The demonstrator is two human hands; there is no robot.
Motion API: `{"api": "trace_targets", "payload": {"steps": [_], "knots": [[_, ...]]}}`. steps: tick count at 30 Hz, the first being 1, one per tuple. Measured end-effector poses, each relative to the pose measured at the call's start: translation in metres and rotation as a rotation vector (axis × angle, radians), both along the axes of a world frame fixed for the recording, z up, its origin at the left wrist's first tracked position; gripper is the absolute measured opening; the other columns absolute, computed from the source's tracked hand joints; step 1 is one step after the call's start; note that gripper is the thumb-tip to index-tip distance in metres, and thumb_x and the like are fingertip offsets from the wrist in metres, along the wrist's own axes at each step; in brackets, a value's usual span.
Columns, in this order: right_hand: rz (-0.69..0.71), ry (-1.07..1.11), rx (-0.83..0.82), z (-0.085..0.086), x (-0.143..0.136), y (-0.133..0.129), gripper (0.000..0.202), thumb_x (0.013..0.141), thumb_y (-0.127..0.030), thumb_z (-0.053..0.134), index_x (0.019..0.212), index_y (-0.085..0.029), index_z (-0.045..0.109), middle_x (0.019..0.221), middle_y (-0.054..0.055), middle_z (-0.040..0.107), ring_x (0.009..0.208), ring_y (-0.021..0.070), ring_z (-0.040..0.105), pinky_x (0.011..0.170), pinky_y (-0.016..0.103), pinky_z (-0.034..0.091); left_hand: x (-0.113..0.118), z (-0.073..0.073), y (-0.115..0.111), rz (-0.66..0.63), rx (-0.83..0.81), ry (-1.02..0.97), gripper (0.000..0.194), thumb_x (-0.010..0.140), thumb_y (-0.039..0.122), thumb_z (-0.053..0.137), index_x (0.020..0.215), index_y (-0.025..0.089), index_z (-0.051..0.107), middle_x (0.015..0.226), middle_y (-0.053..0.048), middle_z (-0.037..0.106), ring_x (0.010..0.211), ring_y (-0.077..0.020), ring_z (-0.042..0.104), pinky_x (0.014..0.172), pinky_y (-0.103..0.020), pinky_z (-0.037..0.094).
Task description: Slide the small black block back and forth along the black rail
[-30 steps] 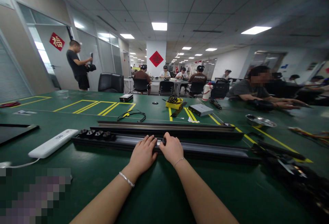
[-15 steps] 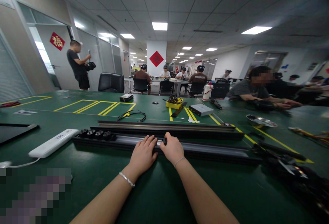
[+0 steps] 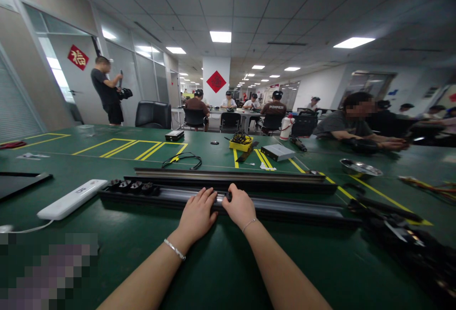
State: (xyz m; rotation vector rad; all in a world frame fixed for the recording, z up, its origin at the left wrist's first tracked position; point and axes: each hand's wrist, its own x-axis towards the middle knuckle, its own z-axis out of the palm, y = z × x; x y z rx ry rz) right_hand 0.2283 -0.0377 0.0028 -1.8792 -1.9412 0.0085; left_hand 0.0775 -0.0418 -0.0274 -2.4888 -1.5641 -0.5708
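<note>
A long black rail with a pale channel lies across the green table in front of me. Several black modules sit in its left end. My left hand rests over the middle of the rail, its fingers laid across the channel. Just to its right, my right hand is closed, with thumb and forefinger around a small black piece at the channel. Behind this rail, a second long rail lies parallel to it.
A white power strip lies at left, black parts at right. Further back are a yellow box with cables, a silver box and a metal bowl. A person leans on the table at right.
Both hands keep the same place on the rail. The view has shifted very slightly, and the hands of the person at right have moved a little.
</note>
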Motion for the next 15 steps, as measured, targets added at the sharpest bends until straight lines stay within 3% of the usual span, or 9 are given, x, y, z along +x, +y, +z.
{"api": "trace_targets", "payload": {"steps": [15], "knots": [[-0.003,0.001,-0.013,0.0009,0.0021,0.0013,0.014,0.076,-0.025,0.050,0.090,-0.021,0.050,0.079,0.003,0.063,0.077,0.0171,0.057,0.065,0.024,0.033,-0.0006,-0.0005,0.0010,-0.001,0.002,0.006,0.054,0.078,0.033,0.050,0.130,0.026,0.039,0.140,-0.003,0.040,0.130,-0.0223,0.031,0.102,-0.041,0.031]]}}
